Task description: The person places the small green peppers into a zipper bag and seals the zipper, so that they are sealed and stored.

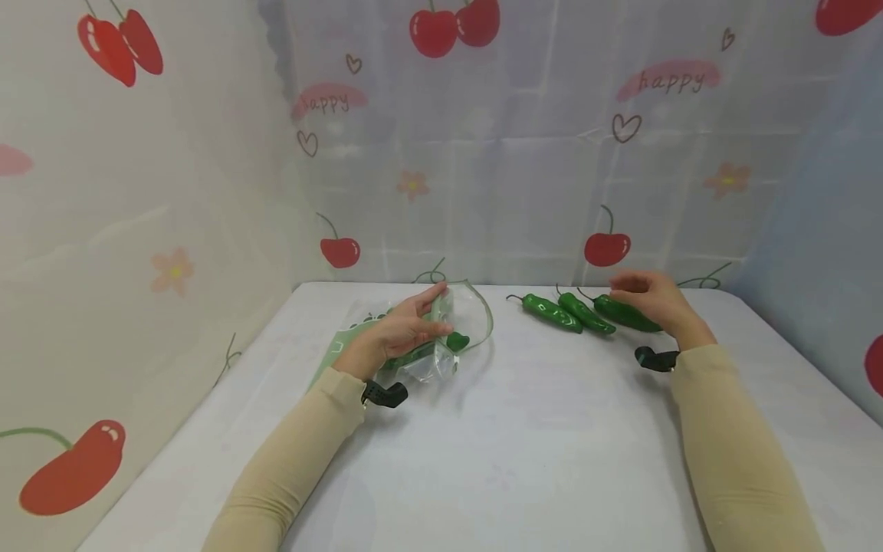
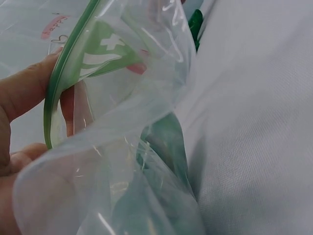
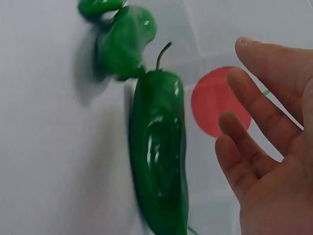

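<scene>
My left hand (image 1: 398, 333) pinches the mouth of a clear zip bag (image 2: 112, 122) with a green zip strip, thumb and fingers at its rim. Inside the bag lie green peppers (image 1: 457, 341), blurred by the plastic in the left wrist view. On the right of the table are three long glossy green peppers, the left one (image 1: 552, 313), the middle one (image 1: 585, 313) and the right one (image 1: 624, 314). Just over the right pepper is my right hand (image 1: 654, 297), its fingers loosely spread and holding nothing. In the right wrist view a gap shows between that hand and the nearest pepper (image 3: 159, 152).
A white cloth with printed cherries covers the table (image 1: 524, 445). Printed curtains (image 1: 497, 153) stand behind it and along both sides. A dark camera mount sits on each wrist, the left one (image 1: 386, 393) and the right one (image 1: 655, 358).
</scene>
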Tool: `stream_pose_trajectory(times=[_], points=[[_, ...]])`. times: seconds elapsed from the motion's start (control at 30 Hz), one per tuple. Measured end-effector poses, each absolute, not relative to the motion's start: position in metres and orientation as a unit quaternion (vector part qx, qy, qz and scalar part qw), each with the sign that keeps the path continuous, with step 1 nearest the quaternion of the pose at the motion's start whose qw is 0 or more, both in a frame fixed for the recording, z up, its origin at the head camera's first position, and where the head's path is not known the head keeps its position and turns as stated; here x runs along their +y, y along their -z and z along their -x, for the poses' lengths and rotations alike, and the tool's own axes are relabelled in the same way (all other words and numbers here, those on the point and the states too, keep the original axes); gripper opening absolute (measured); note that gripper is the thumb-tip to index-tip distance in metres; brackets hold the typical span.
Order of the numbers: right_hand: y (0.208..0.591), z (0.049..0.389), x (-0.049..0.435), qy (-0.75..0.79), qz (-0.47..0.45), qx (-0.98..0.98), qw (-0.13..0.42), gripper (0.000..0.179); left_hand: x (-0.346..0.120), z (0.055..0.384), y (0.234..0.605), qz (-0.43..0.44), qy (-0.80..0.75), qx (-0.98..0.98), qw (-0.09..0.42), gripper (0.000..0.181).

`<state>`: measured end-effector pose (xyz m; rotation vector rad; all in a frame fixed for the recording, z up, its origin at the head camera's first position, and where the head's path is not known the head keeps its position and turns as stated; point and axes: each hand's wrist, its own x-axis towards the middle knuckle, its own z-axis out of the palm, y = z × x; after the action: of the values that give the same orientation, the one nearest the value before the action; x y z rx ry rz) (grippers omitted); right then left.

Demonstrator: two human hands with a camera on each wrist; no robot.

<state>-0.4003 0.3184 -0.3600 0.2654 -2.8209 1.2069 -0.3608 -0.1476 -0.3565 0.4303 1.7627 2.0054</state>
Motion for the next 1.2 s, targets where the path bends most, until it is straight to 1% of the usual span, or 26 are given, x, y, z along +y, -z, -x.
stream_pose_trajectory(times=[0.1,0.17,0.4,0.7,1.07,1.2], points=[[0.363,0.402,0.323,-0.380,-0.083,-0.921,0.035,0.053,-0.148,0.362,0.356,-0.156,-0.726,0.633,0.221,0.098],[0.366,0.404,0.326,-0.372,-0.076,-0.925,0.035,0.052,-0.148,0.362,0.355,-0.157,-0.727,0.630,0.223,0.099],[0.377,0.408,0.334,-0.372,-0.028,-0.927,0.044,0.061,-0.148,0.363,0.355,-0.164,-0.722,0.637,0.216,0.098],[0.397,0.410,0.339,-0.361,-0.017,-0.932,0.022,0.068,-0.149,0.362,0.357,-0.155,-0.727,0.629,0.226,0.100],[0.405,0.410,0.339,-0.365,-0.015,-0.931,0.019,0.064,-0.148,0.360,0.356,-0.154,-0.728,0.628,0.226,0.100],[0.407,0.409,0.340,-0.368,-0.018,-0.930,0.020,0.066,-0.148,0.361,0.357,-0.155,-0.728,0.629,0.225,0.099]])
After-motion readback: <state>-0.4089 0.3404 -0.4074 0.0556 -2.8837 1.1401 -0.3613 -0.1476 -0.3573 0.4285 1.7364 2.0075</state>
